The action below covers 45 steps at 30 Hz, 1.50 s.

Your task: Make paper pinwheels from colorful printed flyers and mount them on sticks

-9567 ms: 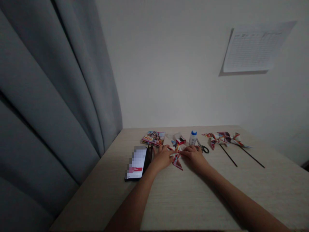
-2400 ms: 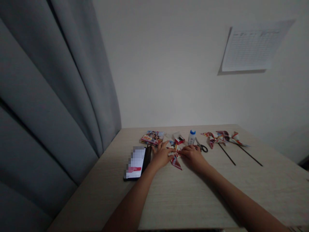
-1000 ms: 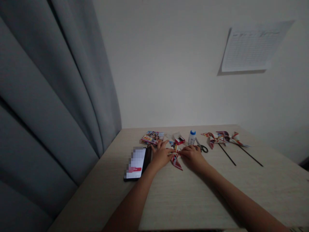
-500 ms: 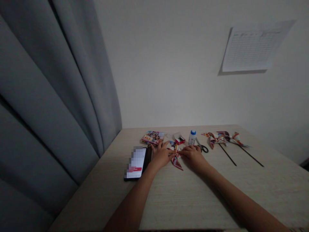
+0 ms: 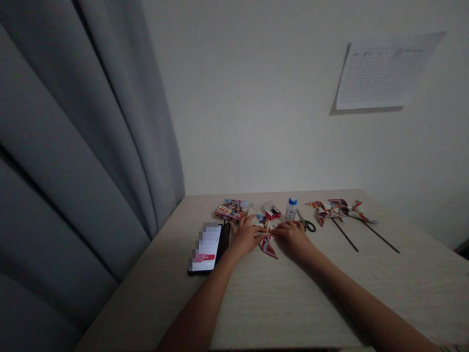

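Observation:
A colourful paper pinwheel [image 5: 268,248] lies on the table between my two hands, its folded blades partly covered by my fingers. My left hand [image 5: 246,239] reaches its left side, thumb and fingers closed near the centre. From the right, my right hand [image 5: 294,238] has its fingertips pressed together on the pinwheel's middle. Whatever lies under the fingertips there is hidden. Just behind the pinwheel sits a small red box [image 5: 272,213] with a clear lid raised. Beyond my right hand are a glue bottle [image 5: 291,210] with a blue cap and scissors [image 5: 310,226] with dark handles.
Two finished-looking pinwheels on dark sticks [image 5: 344,234] lie at the right. A phone [image 5: 207,249] rests left of my left forearm, with dark sticks [image 5: 225,235] beside it. Printed leaflets [image 5: 231,209] are stacked behind. A grey curtain [image 5: 91,146] borders the table's left.
My left hand's fingers have shifted slightly over the pinwheel. Both hands otherwise stay in place, and the things on the table have not moved.

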Tool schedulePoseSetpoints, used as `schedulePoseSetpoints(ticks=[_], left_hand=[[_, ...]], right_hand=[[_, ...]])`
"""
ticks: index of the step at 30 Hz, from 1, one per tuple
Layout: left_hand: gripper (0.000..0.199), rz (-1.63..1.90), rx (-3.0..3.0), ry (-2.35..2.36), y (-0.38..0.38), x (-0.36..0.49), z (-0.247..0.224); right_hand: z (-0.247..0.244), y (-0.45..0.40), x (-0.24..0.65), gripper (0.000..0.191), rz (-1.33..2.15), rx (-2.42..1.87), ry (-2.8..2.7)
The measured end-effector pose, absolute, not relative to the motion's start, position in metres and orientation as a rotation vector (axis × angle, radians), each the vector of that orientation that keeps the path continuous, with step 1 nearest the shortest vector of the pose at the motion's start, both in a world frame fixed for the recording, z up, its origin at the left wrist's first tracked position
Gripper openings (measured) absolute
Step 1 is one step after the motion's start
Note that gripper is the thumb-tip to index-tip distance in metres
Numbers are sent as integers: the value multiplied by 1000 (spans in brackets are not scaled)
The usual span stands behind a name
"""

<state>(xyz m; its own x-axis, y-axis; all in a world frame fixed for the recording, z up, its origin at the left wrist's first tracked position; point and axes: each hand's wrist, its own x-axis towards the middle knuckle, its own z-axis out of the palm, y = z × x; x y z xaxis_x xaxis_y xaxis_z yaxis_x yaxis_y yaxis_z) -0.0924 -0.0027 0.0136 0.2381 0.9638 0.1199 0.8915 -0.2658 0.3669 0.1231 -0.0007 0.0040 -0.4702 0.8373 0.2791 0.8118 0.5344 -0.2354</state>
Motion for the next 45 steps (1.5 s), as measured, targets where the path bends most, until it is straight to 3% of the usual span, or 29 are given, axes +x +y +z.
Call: schedulePoseSetpoints(ticks=[27, 45], left_hand=[[30, 296, 2399, 1783, -3, -94, 19], [25, 567, 2266, 1752, -2, -96, 15]], right_hand=[[1, 1, 125, 27, 73, -1339, -2418], [1, 1, 125, 27, 105, -1333, -2401]])
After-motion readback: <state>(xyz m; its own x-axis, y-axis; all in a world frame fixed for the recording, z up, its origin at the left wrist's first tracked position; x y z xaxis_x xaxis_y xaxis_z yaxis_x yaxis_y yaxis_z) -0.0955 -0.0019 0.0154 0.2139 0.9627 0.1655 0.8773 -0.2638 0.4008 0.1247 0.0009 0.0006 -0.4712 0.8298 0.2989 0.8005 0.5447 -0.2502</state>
